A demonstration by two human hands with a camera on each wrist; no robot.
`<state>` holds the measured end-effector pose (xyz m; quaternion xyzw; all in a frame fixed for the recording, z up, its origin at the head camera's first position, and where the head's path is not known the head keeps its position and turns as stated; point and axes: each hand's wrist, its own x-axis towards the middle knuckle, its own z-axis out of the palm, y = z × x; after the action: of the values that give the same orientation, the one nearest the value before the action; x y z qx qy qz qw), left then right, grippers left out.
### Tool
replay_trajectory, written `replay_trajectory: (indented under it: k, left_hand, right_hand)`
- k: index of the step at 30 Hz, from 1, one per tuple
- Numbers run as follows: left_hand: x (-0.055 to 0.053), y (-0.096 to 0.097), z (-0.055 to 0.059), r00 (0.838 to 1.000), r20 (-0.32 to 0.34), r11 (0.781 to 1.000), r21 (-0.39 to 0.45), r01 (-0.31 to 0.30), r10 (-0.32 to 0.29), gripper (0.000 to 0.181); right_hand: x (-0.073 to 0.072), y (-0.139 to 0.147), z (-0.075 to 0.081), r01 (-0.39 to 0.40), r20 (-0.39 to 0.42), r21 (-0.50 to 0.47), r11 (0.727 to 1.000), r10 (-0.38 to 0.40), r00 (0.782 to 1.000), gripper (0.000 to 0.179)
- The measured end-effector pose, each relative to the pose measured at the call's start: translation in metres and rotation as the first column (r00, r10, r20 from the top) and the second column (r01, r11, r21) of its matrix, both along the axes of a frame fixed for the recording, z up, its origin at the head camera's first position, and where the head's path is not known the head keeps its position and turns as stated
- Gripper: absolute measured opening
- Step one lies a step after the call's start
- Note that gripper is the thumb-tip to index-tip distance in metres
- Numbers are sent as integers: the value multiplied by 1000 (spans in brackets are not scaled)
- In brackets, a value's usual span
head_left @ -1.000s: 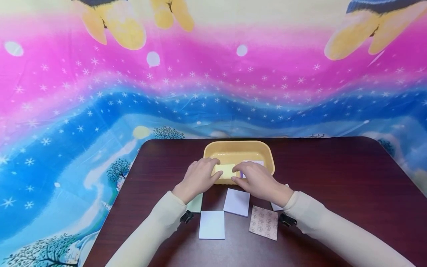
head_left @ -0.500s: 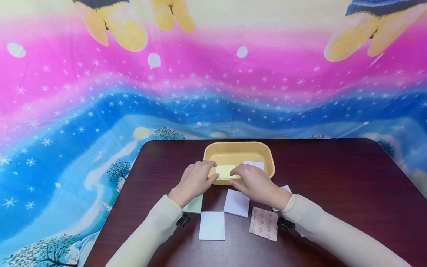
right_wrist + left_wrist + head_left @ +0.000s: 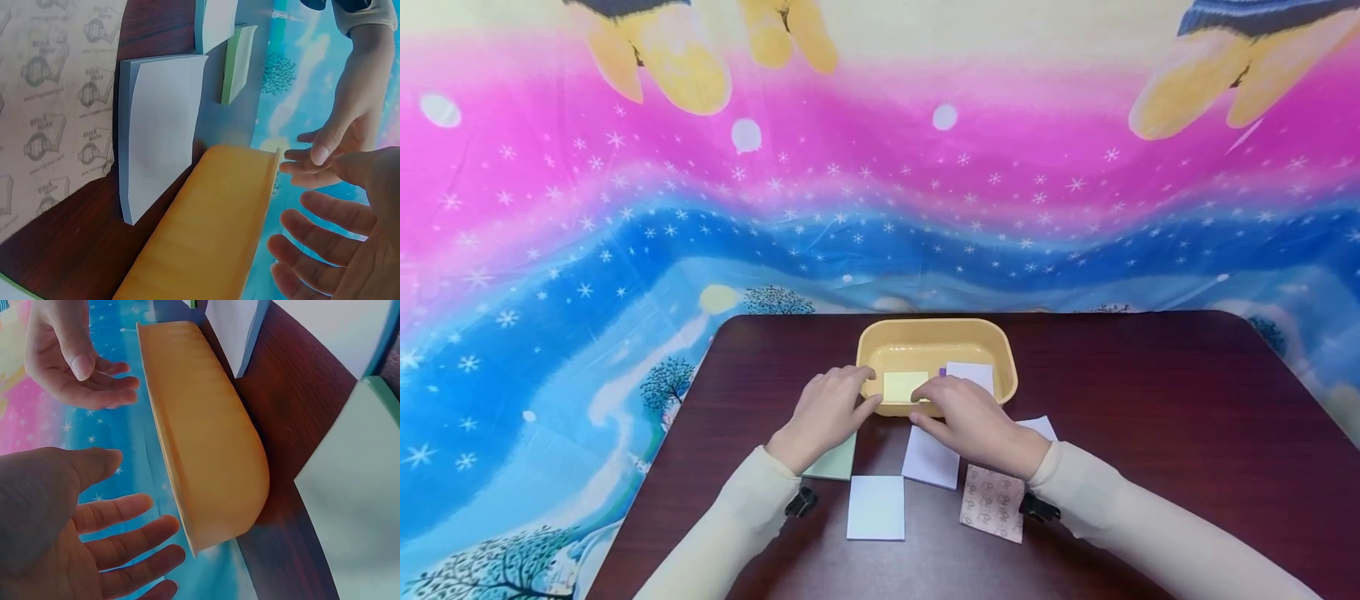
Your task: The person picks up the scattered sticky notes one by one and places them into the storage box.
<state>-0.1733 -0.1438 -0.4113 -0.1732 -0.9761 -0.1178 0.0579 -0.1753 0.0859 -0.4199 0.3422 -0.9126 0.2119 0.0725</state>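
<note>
Left hand point(image 3: 823, 412) and right hand point(image 3: 973, 417), one tub point(image 3: 936, 335), five pads point(image 3: 876, 508), two papers point(image 3: 904, 386)

Of the two papers in the tub, the yellow one lies between the hands and one white paper point(image 3: 970, 377) just beyond the right hand, with one purple piece point(image 3: 942, 372) at its edge, too small to identify. On the one table point(image 3: 1165, 400), the pads are one green pad point(image 3: 835, 460) partly under the left wrist, the white one between the forearms, one lavender pad point(image 3: 928, 462) partly under the right hand, one printed pad point(image 3: 991, 504) near the right cuff, and one half-hidden pad point(image 3: 1040, 427) behind the right wrist. Two black straps point(image 3: 801, 502), one per wrist.
</note>
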Motion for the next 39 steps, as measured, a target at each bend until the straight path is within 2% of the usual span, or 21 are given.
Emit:
replay_trajectory:
  k: [12, 21, 39]
  left_hand:
    - [4, -10, -3, 1000, -11, 1000, -1, -29, 29, 35]
    - [6, -19, -10, 998, 46, 999, 4, -50, 50, 37]
    - [12, -30, -19, 995, 75, 998, -7, -60, 60, 35]
  right_hand:
    - [5, -4, -1, -21, 2, 2, 1000, 21, 1000, 25]
    - [8, -9, -4, -45, 9, 6, 999, 45, 999, 25]
    - [18, -18, -11, -94, -21, 40, 995, 95, 995, 23]
